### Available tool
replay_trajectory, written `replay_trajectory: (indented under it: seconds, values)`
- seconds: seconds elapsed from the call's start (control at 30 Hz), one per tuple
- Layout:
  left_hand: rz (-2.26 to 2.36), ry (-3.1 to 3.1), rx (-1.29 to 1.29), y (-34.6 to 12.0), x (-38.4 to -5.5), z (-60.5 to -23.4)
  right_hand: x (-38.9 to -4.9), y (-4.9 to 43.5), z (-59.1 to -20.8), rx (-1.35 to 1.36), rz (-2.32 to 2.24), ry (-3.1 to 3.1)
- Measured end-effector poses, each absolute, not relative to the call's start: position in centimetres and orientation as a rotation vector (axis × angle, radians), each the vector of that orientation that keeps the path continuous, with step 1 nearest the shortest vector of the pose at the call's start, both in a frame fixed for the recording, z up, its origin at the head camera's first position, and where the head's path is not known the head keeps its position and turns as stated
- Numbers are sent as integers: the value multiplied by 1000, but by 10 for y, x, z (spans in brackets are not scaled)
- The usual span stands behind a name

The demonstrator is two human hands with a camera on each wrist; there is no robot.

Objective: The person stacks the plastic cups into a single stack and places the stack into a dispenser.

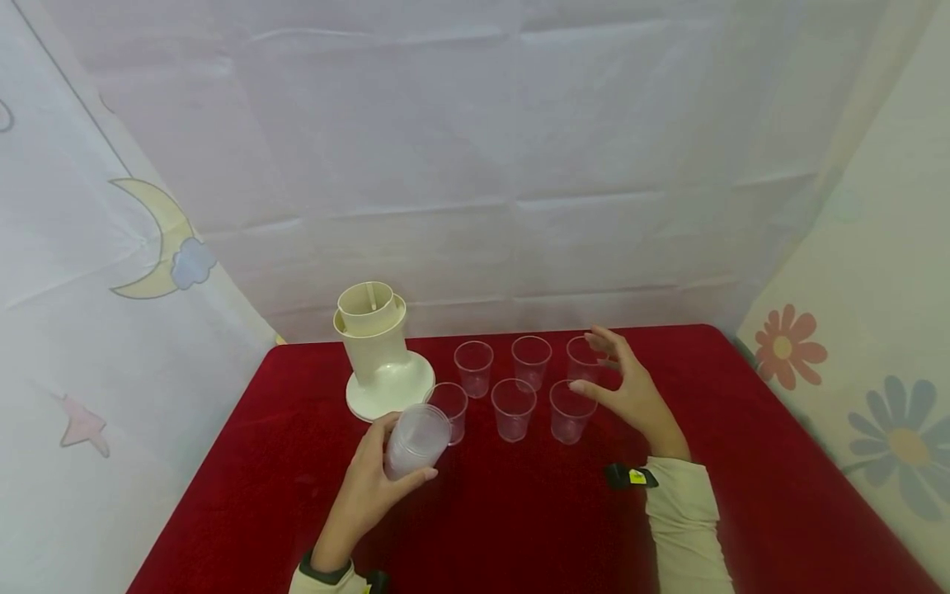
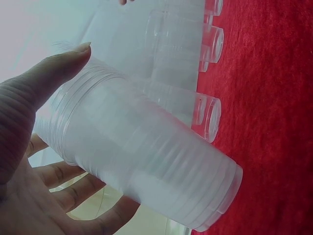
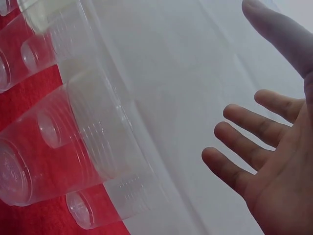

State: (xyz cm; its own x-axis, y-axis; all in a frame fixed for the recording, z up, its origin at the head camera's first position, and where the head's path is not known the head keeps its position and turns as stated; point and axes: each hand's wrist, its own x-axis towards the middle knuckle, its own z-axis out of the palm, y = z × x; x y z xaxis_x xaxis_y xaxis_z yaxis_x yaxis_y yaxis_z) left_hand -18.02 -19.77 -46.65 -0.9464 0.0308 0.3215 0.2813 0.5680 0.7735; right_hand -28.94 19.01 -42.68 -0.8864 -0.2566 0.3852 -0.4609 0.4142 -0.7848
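Note:
A stack of nested clear plastic cups [image 1: 418,439] is tilted in my left hand [image 1: 371,480], thumb on one side and fingers round the other. The left wrist view shows the stack [image 2: 142,152] close up. Two rows of single clear cups stand upright on the red cloth; the front right cup [image 1: 570,417] and the back right cup [image 1: 582,363] are nearest my right hand [image 1: 632,394]. That hand hovers beside them with fingers spread and holds nothing. In the right wrist view a gap shows between the fingers [image 3: 249,142] and a cup [image 3: 73,137].
A cream cup dispenser-like stand [image 1: 378,355] with a round base stands at the back left, close to the front left cup [image 1: 449,408]. The red-covered table [image 1: 519,520] ends at a white hanging sheet [image 1: 475,206] behind; printed sheets hang on both sides.

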Motion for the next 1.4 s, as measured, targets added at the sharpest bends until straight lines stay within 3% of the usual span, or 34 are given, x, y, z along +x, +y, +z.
replay_trajectory:
  seconds: [0.27, 1.4]
  values:
    - [-1325, -2532, -253, -198, -180, -466, -285, 190, -423, 600, 1479, -2497]
    - [-1381, -2547, -222, -200, -181, -464, -309, 207, -470, 829, 1731, -2569]
